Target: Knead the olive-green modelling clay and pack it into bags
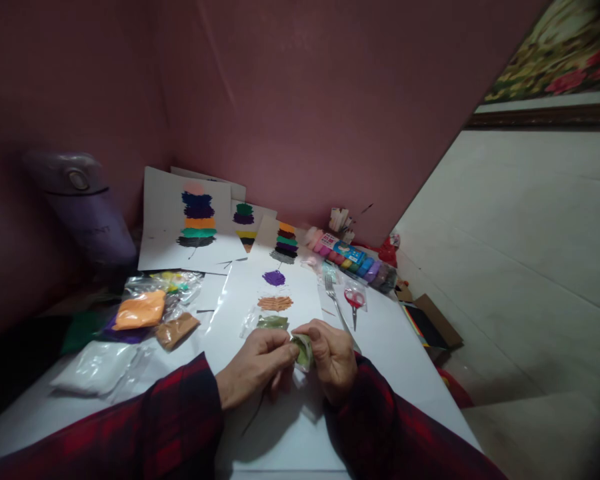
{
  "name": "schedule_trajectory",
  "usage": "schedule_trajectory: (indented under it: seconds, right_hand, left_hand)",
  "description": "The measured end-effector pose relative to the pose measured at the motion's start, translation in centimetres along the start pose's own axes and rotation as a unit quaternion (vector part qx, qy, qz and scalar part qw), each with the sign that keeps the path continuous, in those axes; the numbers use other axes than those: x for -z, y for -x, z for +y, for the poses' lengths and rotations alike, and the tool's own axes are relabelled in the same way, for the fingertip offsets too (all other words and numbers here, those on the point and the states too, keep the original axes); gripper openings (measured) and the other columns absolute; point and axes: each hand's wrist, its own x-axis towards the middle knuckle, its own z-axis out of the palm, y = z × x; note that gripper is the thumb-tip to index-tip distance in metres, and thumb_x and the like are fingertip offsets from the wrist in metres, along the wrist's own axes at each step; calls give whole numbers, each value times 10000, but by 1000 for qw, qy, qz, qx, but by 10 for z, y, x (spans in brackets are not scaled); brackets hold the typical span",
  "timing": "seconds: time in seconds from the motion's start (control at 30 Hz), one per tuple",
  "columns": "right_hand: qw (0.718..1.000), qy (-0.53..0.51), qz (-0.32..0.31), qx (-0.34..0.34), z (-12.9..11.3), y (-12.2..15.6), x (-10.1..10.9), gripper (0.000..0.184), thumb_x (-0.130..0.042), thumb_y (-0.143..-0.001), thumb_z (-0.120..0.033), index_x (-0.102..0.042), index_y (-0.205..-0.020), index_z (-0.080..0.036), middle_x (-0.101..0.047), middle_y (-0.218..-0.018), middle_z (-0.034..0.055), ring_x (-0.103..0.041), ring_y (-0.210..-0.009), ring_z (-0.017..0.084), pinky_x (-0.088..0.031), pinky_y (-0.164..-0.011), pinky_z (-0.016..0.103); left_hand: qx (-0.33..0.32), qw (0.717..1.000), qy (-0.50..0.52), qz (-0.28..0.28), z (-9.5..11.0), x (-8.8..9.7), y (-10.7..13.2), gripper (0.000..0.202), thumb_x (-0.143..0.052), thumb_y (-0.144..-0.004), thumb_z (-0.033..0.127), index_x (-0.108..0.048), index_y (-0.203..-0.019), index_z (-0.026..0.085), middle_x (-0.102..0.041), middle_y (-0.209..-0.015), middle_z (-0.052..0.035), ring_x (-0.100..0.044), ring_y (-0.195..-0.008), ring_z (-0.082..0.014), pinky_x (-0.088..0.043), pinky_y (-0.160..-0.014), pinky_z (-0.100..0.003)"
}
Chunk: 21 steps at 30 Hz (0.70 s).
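Note:
Both hands meet over the white sheet at the front of the table. My left hand (260,363) pinches the near side of a small clear bag of olive-green clay (304,352), its fingers closed. Around the bag's other side my right hand (335,357) is wrapped, thumb on top. Just beyond them, an olive-green clay patch (273,323) lies on the paper, below an orange-brown ridged patch (275,304) and a purple patch (273,277). A fork (333,293) rests to the right, its lower end close to my right hand.
Bagged orange clay (141,310), brown clay (177,330) and white clay (93,367) lie at left, near a purple bottle (87,220). Cards with striped colours (155,220) lean at the back. Red scissors (354,303) and a pack of coloured clay (353,257) lie at right.

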Motion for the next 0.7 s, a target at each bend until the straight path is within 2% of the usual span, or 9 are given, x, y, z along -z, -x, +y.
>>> schedule_trajectory:
  seconds: [0.17,0.3,0.37,0.57,0.7]
  right_hand:
    - [1000,8,-13,-6,0,-1,0,443,-336,-1032,-342,-700,-852,-165,-650,-710,59,-622,-628,160,-468,-572,279]
    - [1000,9,-19,7,0,-1,-1,443,-342,-1029,-351,-697,-840,-163,-643,-693,61,-612,-624,165,-476,-587,290]
    - [1000,6,-16,10,-1,-2,-1,444,-340,-1029,-348,-695,-836,-165,-637,-687,59,-608,-620,163,-468,-584,289]
    - [1000,-4,2,-5,-2,-1,-1,445,-341,-1033,-343,-703,-851,-158,-642,-701,56,-619,-627,157,-452,-577,276]
    - [1000,-10,-11,-6,-2,1,-1,439,-348,-1029,-335,-707,-854,-152,-643,-707,61,-622,-636,160,-455,-593,281]
  left_hand:
    - [-3,998,-62,15,7,0,3,357,-504,-849,429,-454,-590,188,-476,-474,10,-431,-427,-111,-299,-443,-238]
    - [-103,977,-182,28,10,0,5,306,-461,-866,333,-399,-604,187,-392,-554,30,-367,-540,-108,-305,-538,-250]
    - [-121,970,-205,36,10,-1,6,308,-450,-872,319,-383,-601,188,-365,-561,35,-345,-552,-108,-299,-549,-252]
    - [-16,995,-88,34,7,-3,5,347,-483,-851,448,-455,-613,197,-516,-505,7,-450,-425,-118,-339,-446,-246]
    - [-7,998,-59,37,8,-3,4,409,-503,-864,517,-455,-611,198,-501,-453,21,-450,-398,-114,-337,-437,-237]
